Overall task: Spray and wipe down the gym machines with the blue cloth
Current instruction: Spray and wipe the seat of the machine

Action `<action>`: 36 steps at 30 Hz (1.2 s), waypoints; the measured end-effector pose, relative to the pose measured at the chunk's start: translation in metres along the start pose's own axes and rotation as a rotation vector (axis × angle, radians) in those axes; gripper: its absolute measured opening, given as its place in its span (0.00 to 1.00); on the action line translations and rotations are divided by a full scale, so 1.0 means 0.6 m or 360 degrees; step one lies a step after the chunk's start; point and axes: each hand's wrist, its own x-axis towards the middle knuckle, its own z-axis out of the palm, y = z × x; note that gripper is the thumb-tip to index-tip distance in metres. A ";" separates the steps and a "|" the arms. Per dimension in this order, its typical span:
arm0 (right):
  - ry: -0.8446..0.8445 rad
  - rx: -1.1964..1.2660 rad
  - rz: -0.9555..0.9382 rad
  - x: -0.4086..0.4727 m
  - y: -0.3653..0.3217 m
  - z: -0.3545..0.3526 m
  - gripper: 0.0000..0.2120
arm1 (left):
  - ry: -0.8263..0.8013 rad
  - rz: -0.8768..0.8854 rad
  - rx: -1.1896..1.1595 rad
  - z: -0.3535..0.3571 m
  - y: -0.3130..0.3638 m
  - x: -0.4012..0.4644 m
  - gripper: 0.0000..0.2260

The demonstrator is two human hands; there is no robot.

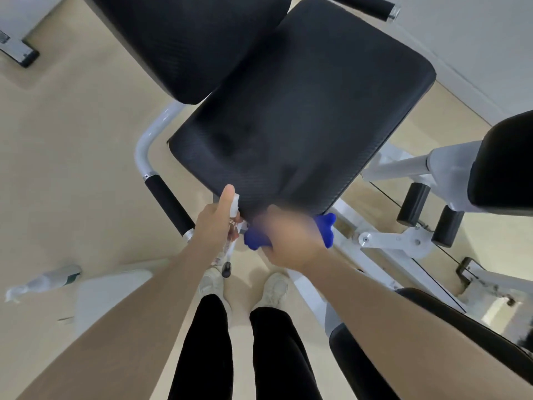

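Blue cloth sits at the near edge of the black seat pad, about 6 o'clock of the pad, bunched under the right hand. Right hand is motion-blurred, lies on top of the cloth and seems to grip it; exact finger pose cannot be told. Cloth ends stick out at 3 and 9 o'clock of that hand. Left hand is just beside it at 9 o'clock, fingers curled round a clear spray bottle, thumb raised by the white nozzle, which touches or nearly touches the pad edge. Black handle grip on a white frame tube at 9 o'clock of the left hand. Second black pad at 11 o'clock. Foot rollers at 3 o'clock. Another bottle lies on the beige floor at 8 o'clock. White shoes at 6 o'clock.
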 end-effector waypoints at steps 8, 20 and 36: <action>0.0508 0.0022 0.0878 0.123 0.102 -0.051 0.20 | 0.0137 0.0206 0.0122 -0.027 -0.004 0.027 0.30; 0.0534 -0.0307 0.0219 0.131 0.089 -0.038 0.06 | 0.0394 0.0397 0.0016 -0.066 0.014 0.072 0.09; 0.0340 -0.0434 -0.0166 0.141 0.064 -0.006 0.24 | 0.0446 0.0286 -0.0163 -0.086 0.018 0.118 0.28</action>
